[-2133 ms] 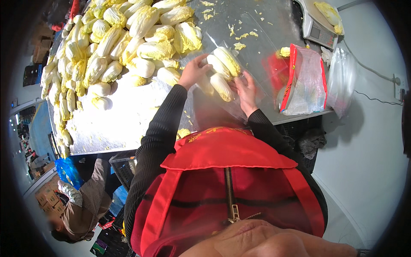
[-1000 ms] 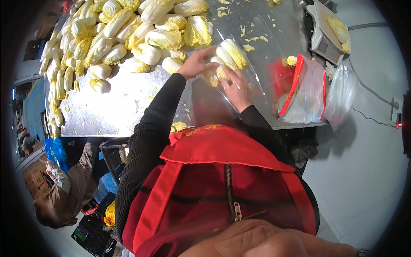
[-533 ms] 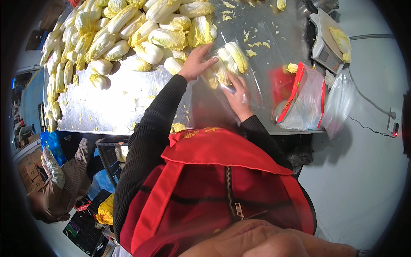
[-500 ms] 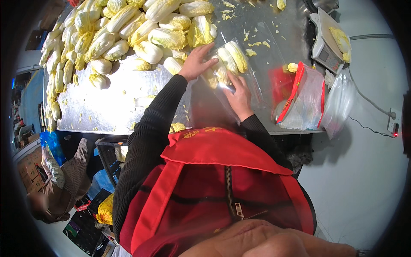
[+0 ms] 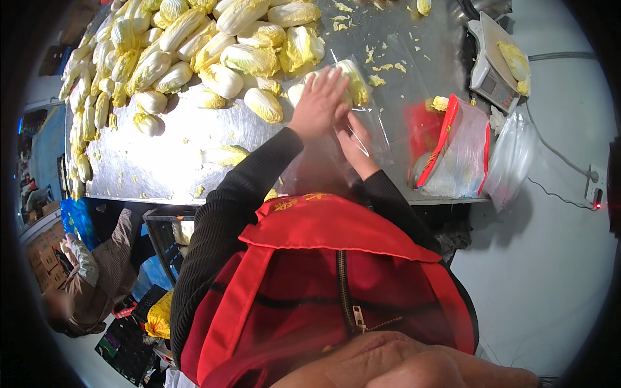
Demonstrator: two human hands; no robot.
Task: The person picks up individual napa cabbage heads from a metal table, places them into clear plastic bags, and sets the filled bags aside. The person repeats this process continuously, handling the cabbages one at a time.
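Note:
Beneath my left hand [image 5: 317, 103] lie several small napa cabbages [image 5: 356, 81] in a clear plastic bag [image 5: 386, 132] on the metal table. That hand is open, its fingers stretched out across the cabbages. My right hand [image 5: 356, 147] is closed at the near end of the bag, just below the left. A glossy edge of film crosses its fingers, whose tips are partly hidden by the left hand. One loose napa cabbage [image 5: 264, 105] rests beside my left wrist.
A big heap of napa cabbages [image 5: 194, 45] covers the table's far left. To the right stand a scale [image 5: 495, 87] with a cabbage on it, a red-edged plastic pack [image 5: 456, 152] and a clear bag [image 5: 513, 158]. Leaf scraps [image 5: 385, 66] litter the metal table [image 5: 155, 171].
My left hand has moved right, from beside the bagged cabbages to on top of them. My right hand has shifted slightly left, toward it. The cabbage by my left wrist now shows more fully.

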